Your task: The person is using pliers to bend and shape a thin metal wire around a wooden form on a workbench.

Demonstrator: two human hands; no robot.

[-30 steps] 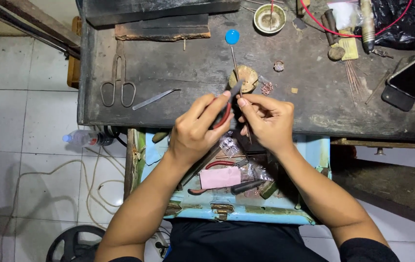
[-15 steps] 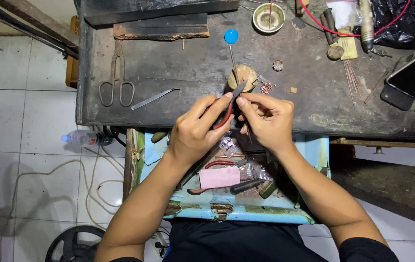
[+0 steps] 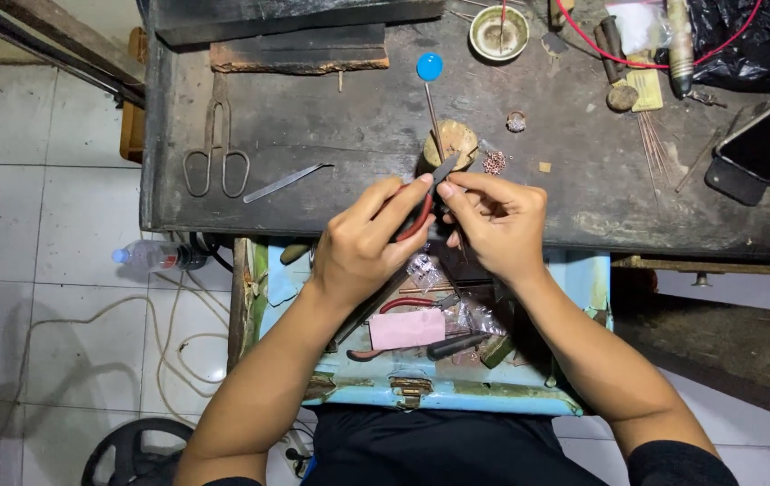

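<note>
In the head view we are looking straight down on a dark, worn wooden table [image 3: 358, 117] that is filling the upper half of the frame. Our left hand [image 3: 362, 243] is sitting just left of centre, its fingers clamped around the red-handled pliers [image 3: 423, 205], whose dark tips are pointing up and to the right toward a small round wooden block [image 3: 450, 144] standing near the table's front edge. Our right hand [image 3: 497, 220] is resting just beside it at centre, with thumb and forefinger pinched together right at the plier tips; whatever they are pinching is too small for us to make out. The two hands are touching or nearly touching at the fingertips.

A thin pin with a round blue head [image 3: 429, 67] is rising from behind the block. Just right of the block, a little heap of pinkish metal beads [image 3: 494, 163] is lying on the table. At the left of the table we are seeing grey metal shears [image 3: 216, 153] and a slim steel blade [image 3: 284, 183]. A small round brass bowl [image 3: 499, 34] is sitting at the top centre, and a black phone [image 3: 767, 139] is lying at the right edge.

Below the hands, a pale blue open drawer [image 3: 583, 279] is holding assorted tools and a pink card [image 3: 405, 329]. A clear plastic bottle [image 3: 153, 256] is lying on the tiled floor at the left.
</note>
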